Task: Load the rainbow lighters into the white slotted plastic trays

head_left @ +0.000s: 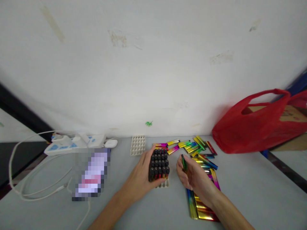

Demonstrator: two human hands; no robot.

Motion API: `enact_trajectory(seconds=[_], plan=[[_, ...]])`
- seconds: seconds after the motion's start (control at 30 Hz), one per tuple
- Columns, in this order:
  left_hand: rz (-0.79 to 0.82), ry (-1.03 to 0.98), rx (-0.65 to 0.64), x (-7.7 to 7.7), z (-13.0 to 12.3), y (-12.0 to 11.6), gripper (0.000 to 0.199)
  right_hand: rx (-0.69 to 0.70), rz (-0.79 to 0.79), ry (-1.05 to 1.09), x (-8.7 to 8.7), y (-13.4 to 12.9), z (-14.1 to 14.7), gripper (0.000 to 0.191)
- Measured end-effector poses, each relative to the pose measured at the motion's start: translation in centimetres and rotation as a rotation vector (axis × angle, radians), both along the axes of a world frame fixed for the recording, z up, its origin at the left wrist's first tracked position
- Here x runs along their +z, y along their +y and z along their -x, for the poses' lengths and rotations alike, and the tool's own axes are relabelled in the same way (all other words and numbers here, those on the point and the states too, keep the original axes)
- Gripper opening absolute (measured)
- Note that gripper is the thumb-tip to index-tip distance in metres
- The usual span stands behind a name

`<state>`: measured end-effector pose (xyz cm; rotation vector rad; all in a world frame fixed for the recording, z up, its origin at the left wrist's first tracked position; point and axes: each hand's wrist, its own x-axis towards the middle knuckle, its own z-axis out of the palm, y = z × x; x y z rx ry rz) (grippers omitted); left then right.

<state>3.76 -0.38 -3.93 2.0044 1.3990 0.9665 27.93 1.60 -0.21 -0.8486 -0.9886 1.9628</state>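
My left hand (141, 172) is wrapped round the side of a tight block of upright sticks with black ends (159, 163). Below the block a pale tray with round holes (164, 183) shows in part. To the right, my right hand (192, 174) has its fingers closed on a slim green stick with a dark end (184, 162), held tilted above the table. Beyond and beside this hand lie loose shiny metallic sticks (192, 147) in yellow, pink, green and blue. Under the right forearm, larger flat shiny gold and multicoloured pieces (203, 212) are partly hidden.
A second pale holed tray (137, 145) lies near the wall. On the left are a white power strip (74, 143), cables, a white plug-like piece (111, 143) and a blurred-out phone (92, 172). A red bag (251, 127) with a cardboard box stands at the right.
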Motion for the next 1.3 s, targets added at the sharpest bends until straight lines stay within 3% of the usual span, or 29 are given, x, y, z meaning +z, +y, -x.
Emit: enact_trajectory(seconds=[0.17, 0.4, 0.73, 1.3], plan=[[-0.012, 0.005, -0.005, 0.1, 0.0, 0.0, 0.123, -0.095, -0.033, -0.004, 0.1, -0.4, 0.0, 0.047], [-0.006, 0.004, 0.004, 0.1, -0.1, 0.0, 0.120, 0.018, 0.003, 0.072, -0.2, 0.2, -0.2, 0.067], [-0.014, 0.011, 0.006, -0.3, 0.0, -0.1, 0.126, -0.010, 0.013, 0.157, -0.8, 0.4, -0.4, 0.061], [-0.020, 0.016, -0.006, -0.6, 0.0, 0.0, 0.126, 0.010, 0.082, 0.056, -0.9, -0.4, 0.5, 0.060]])
